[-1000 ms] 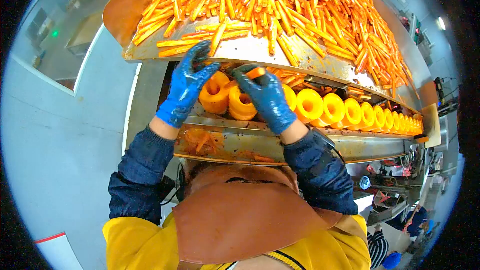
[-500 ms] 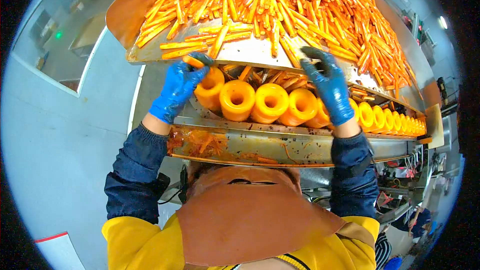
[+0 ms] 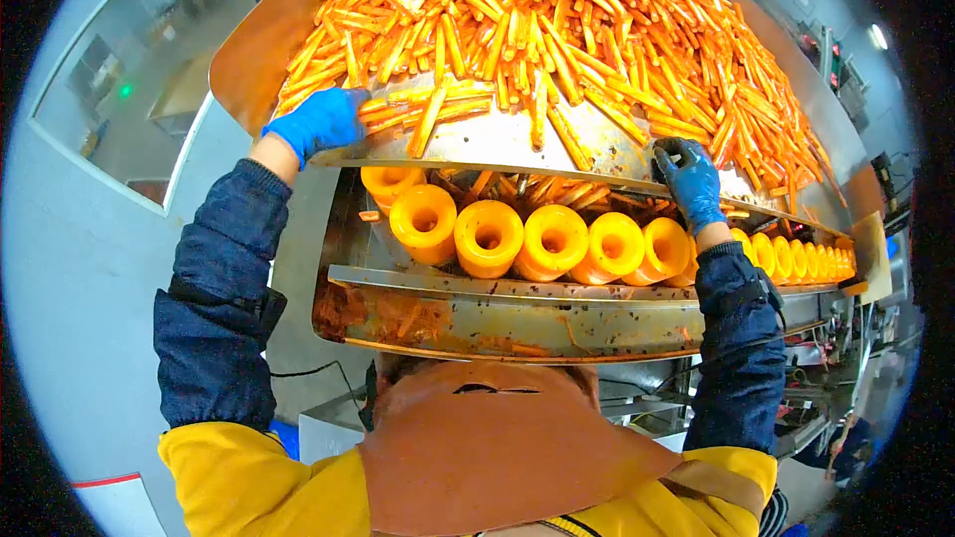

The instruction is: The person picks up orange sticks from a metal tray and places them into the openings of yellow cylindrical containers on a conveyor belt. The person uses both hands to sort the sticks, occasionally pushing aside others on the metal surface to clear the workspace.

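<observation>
My left hand (image 3: pixel 323 122), in a blue glove, is at the left end of a metal tray (image 3: pixel 477 151). Its fingers are curled at the ends of several oily orange sticks (image 3: pixel 428 111); whether one is gripped is hidden. In a wet, dark-tipped blue glove, my right hand (image 3: pixel 689 181) rests by the tray's front edge, with thumb and fingers bent and a gap between them. No stick shows in it. Below the tray runs a row of orange hollow cups (image 3: pixel 488 239), their round openings facing me.
A large heap of orange sticks (image 3: pixel 557 20) covers the tray's back. Loose sticks (image 3: pixel 587 194) lie behind the cups. Nearer me are a metal rail (image 3: pixel 517 288) and a stained trough (image 3: pixel 477 328). A pale board (image 3: pixel 872 259) stands at the right end.
My left hand has moved left and up from the cups to the tray; the stick it held no longer shows. My right hand is lower, with fingers more bent. The view has shifted.
</observation>
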Demonstrator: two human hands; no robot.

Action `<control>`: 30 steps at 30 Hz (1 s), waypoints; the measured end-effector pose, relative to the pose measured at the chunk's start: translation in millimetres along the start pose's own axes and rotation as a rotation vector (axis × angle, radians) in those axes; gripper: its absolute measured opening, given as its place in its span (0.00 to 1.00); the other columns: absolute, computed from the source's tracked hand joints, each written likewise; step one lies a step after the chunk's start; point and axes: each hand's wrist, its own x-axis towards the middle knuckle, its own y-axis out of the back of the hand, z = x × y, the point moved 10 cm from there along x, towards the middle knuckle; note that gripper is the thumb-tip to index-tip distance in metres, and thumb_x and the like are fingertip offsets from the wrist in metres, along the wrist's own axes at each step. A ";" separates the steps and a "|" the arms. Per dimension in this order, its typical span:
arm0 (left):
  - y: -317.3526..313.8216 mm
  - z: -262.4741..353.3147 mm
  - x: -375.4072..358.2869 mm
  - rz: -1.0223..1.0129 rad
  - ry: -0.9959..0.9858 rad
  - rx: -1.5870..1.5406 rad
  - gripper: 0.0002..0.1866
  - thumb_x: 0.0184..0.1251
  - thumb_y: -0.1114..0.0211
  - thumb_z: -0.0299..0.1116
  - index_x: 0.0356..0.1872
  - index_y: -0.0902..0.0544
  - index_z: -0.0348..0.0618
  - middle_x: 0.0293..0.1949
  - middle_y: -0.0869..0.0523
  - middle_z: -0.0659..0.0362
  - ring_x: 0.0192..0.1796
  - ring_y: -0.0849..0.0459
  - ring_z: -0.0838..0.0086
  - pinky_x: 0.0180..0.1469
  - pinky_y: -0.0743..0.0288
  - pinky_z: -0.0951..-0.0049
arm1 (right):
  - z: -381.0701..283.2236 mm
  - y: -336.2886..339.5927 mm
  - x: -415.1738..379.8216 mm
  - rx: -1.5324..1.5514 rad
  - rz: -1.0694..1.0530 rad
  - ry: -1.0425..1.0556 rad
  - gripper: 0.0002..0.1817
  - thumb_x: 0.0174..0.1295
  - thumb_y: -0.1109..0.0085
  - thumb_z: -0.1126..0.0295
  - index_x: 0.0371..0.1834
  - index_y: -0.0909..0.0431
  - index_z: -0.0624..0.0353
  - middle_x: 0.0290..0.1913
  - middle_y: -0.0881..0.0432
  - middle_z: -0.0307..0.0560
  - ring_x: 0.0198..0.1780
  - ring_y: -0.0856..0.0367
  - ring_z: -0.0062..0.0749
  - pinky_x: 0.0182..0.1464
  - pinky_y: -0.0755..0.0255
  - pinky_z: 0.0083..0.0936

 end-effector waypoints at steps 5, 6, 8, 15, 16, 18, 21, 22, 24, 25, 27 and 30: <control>10.3 -3.1 20.2 0.133 0.246 -0.794 0.41 0.55 0.35 0.45 0.64 0.37 0.25 0.39 0.18 0.46 0.39 0.18 0.68 0.40 0.24 0.68 | -4.1 0.5 0.3 -0.083 -0.018 -0.031 0.14 0.58 0.41 0.54 0.40 0.16 0.51 0.42 0.18 0.48 0.42 0.19 0.43 0.47 0.26 0.35; 9.0 20.3 31.6 0.115 0.209 -0.612 0.41 0.53 0.34 0.46 0.63 0.35 0.25 0.43 0.18 0.44 0.43 0.18 0.64 0.44 0.24 0.66 | -2.0 -1.5 0.7 -0.080 -0.046 -0.062 0.15 0.58 0.41 0.54 0.40 0.17 0.51 0.42 0.18 0.49 0.43 0.19 0.44 0.47 0.26 0.36; -4.9 50.6 53.9 0.066 0.096 -0.319 0.40 0.52 0.32 0.48 0.60 0.31 0.25 0.50 0.19 0.41 0.51 0.19 0.57 0.52 0.25 0.63 | -0.4 -2.5 0.1 -0.071 -0.034 -0.052 0.15 0.59 0.41 0.54 0.41 0.17 0.51 0.42 0.18 0.49 0.44 0.19 0.44 0.47 0.26 0.36; 11.6 39.4 16.3 0.276 0.239 -1.356 0.18 0.60 0.35 0.36 0.49 0.20 0.40 0.36 0.16 0.61 0.37 0.20 0.81 0.38 0.27 0.79 | -4.3 2.5 -2.2 -0.089 -0.013 -0.055 0.16 0.59 0.43 0.52 0.41 0.17 0.49 0.43 0.18 0.48 0.45 0.19 0.44 0.49 0.26 0.35; 26.6 49.1 -6.6 0.304 0.216 -1.319 0.19 0.59 0.33 0.35 0.51 0.21 0.41 0.35 0.18 0.64 0.35 0.22 0.81 0.37 0.28 0.80 | -3.0 1.8 -1.5 -0.096 -0.005 -0.046 0.16 0.59 0.43 0.52 0.41 0.17 0.49 0.43 0.18 0.48 0.44 0.19 0.44 0.48 0.26 0.35; 2.8 60.9 -32.3 0.248 0.224 -1.390 0.20 0.59 0.33 0.34 0.52 0.22 0.41 0.35 0.18 0.64 0.35 0.23 0.81 0.38 0.28 0.80 | -1.8 0.6 -0.5 -0.102 0.004 -0.047 0.16 0.59 0.43 0.52 0.40 0.17 0.49 0.43 0.18 0.48 0.43 0.18 0.43 0.46 0.25 0.35; -62.8 63.5 -61.9 0.099 0.288 -1.371 0.21 0.59 0.32 0.34 0.54 0.22 0.41 0.38 0.18 0.65 0.37 0.23 0.81 0.40 0.28 0.79 | -2.3 2.0 -1.5 -0.098 0.014 -0.057 0.16 0.59 0.43 0.52 0.40 0.17 0.49 0.43 0.18 0.48 0.43 0.18 0.43 0.46 0.26 0.35; -68.7 67.2 -68.7 0.062 0.283 -1.287 0.23 0.60 0.33 0.33 0.57 0.24 0.41 0.43 0.18 0.64 0.40 0.23 0.81 0.42 0.28 0.79 | -3.6 3.2 -1.7 -0.099 0.032 -0.043 0.15 0.59 0.43 0.52 0.40 0.16 0.49 0.43 0.18 0.48 0.43 0.18 0.44 0.46 0.26 0.35; -62.7 64.2 -76.6 0.155 0.330 -1.374 0.23 0.60 0.34 0.33 0.57 0.25 0.40 0.42 0.18 0.63 0.42 0.22 0.79 0.44 0.27 0.78 | -2.3 2.2 -0.3 -0.092 0.026 -0.050 0.15 0.59 0.44 0.52 0.40 0.16 0.48 0.43 0.18 0.48 0.43 0.18 0.44 0.46 0.26 0.35; -55.6 60.2 -81.2 0.246 0.377 -1.459 0.23 0.61 0.34 0.34 0.57 0.25 0.39 0.42 0.17 0.62 0.44 0.21 0.78 0.47 0.27 0.77 | -0.8 0.8 -0.8 -0.086 0.019 -0.062 0.15 0.60 0.44 0.52 0.40 0.16 0.48 0.43 0.18 0.48 0.44 0.19 0.44 0.47 0.26 0.35; -50.1 48.6 -78.9 0.317 0.432 -1.503 0.23 0.62 0.37 0.33 0.58 0.27 0.38 0.45 0.17 0.59 0.46 0.20 0.73 0.51 0.26 0.72 | 1.4 -1.6 -0.8 -0.103 0.013 -0.062 0.16 0.60 0.44 0.51 0.40 0.16 0.48 0.43 0.18 0.48 0.44 0.19 0.44 0.47 0.26 0.36; -46.0 41.4 -65.3 0.544 0.240 -1.877 0.23 0.62 0.42 0.30 0.59 0.28 0.36 0.51 0.19 0.53 0.53 0.20 0.65 0.59 0.28 0.67 | 3.5 -2.1 1.2 -0.125 0.017 -0.055 0.17 0.60 0.45 0.49 0.40 0.16 0.47 0.43 0.18 0.47 0.44 0.19 0.44 0.47 0.26 0.36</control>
